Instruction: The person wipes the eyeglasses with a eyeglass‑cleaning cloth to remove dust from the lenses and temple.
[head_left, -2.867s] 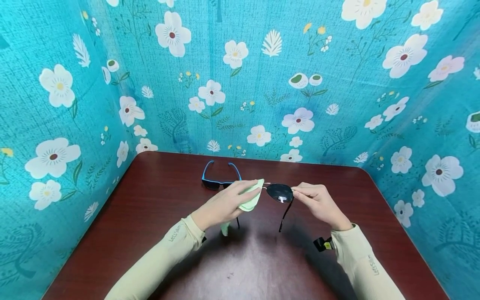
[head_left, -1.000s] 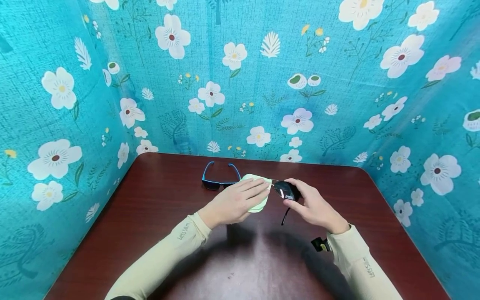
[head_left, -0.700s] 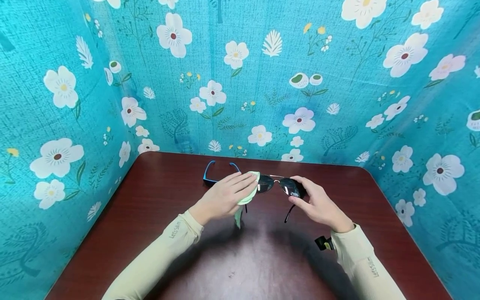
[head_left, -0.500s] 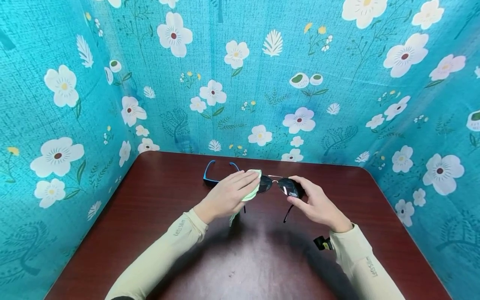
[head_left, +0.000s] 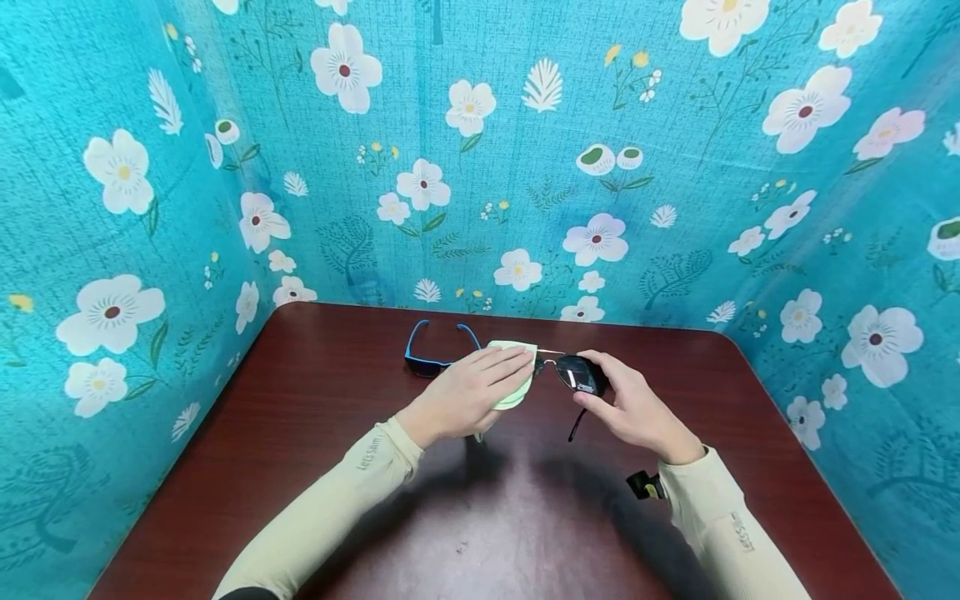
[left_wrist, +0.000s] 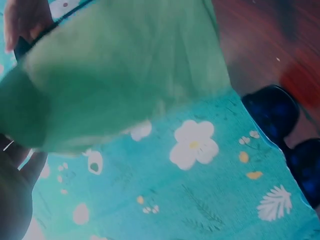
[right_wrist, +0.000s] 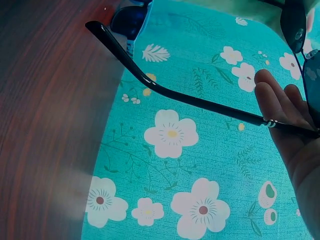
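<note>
Dark aviator sunglasses (head_left: 576,373) with a thin metal bridge are held up above the table, temples open. My right hand (head_left: 637,412) grips them at the outer edge of the right lens, thumb below and fingers above. One black temple arm (right_wrist: 200,102) stretches across the right wrist view. My left hand (head_left: 463,398) holds a pale green cloth (head_left: 516,398) over the other lens, its fingers flat on top; that lens is mostly covered. In the left wrist view the cloth (left_wrist: 125,75) hangs loose and blurred, with its thumb side partly hidden.
A second pair of sunglasses, blue-framed (head_left: 426,367), lies on the dark red-brown table (head_left: 315,400) behind my left hand, which partly covers it. A teal flowered curtain (head_left: 465,208) closes off the back and both sides. A small black device (head_left: 645,486) sits at my right wrist.
My right hand has shifted from pinching the hinge to gripping round the lens edge. The left hand slides the cloth back and forth over the lens, lately rightward, toward the bridge.
</note>
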